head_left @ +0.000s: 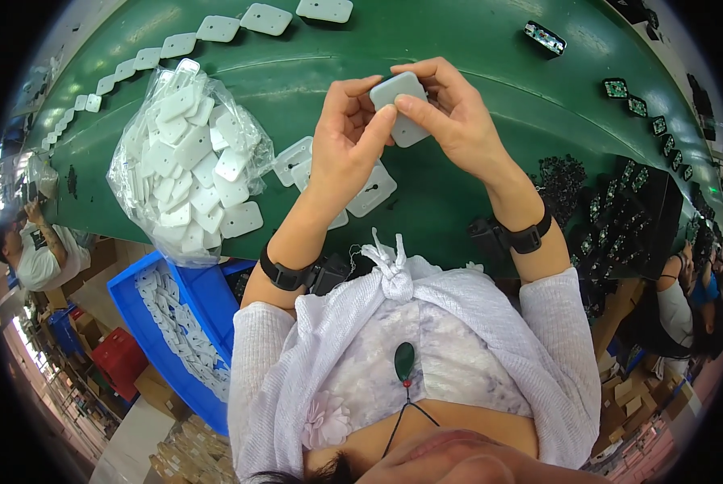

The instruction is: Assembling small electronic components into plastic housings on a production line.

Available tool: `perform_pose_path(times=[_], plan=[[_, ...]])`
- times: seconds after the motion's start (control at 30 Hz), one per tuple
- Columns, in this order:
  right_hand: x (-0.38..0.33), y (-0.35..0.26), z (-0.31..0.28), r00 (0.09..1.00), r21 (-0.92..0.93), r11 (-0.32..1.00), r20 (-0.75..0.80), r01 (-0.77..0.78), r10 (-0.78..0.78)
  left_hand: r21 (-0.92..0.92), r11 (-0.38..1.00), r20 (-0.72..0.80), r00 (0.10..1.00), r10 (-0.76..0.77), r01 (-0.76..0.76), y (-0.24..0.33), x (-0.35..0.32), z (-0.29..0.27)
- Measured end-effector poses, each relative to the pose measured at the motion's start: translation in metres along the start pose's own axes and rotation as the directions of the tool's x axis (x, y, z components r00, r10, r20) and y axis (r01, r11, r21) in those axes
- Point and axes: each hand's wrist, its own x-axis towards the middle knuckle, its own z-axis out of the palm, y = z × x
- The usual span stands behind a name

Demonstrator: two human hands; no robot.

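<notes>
Both my hands are raised over a green conveyor belt (474, 56) and pinch one small white square plastic casing (402, 106) between them. My left hand (347, 133) grips its left edge with the fingertips pressed on top. My right hand (450, 109) holds its right side, thumb and forefinger on the upper face. Under my hands lie a few flat white plastic plates with keyhole slots (371, 190). Each wrist wears a black band.
A clear bag full of white plates (188, 161) sits at the left. More white plates (216, 29) run in a row along the belt's far side. Small circuit boards (616, 87) lie at the right beside a black tray (628, 218). A blue bin (172, 319) stands below the belt. Other people sit at both sides.
</notes>
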Motion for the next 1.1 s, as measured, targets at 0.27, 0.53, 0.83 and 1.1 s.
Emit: perform_pose_path(times=[0.27,0.53,0.83,1.1], plan=[[0.037,0.0,-0.025,0.99,-0.178,0.976,-0.04,0.125,-0.134,0.373,0.926,-0.122,0.986,0.113,-0.06,0.008,0.009,-0.04],[0.119,0.032,-0.086,0.991,-0.467,0.884,-0.115,0.003,-0.064,0.903,0.326,0.211,0.949,0.233,-0.281,0.008,-0.037,-0.038],[0.165,0.025,-0.093,0.993,-0.687,0.72,0.112,0.094,-0.023,0.957,0.063,0.268,0.944,0.191,-0.284,-0.003,-0.038,-0.017],[0.138,0.003,-0.105,0.954,-0.92,0.381,-0.029,0.092,-0.299,0.968,-0.008,0.249,0.948,0.197,-0.252,-0.009,-0.025,-0.003]])
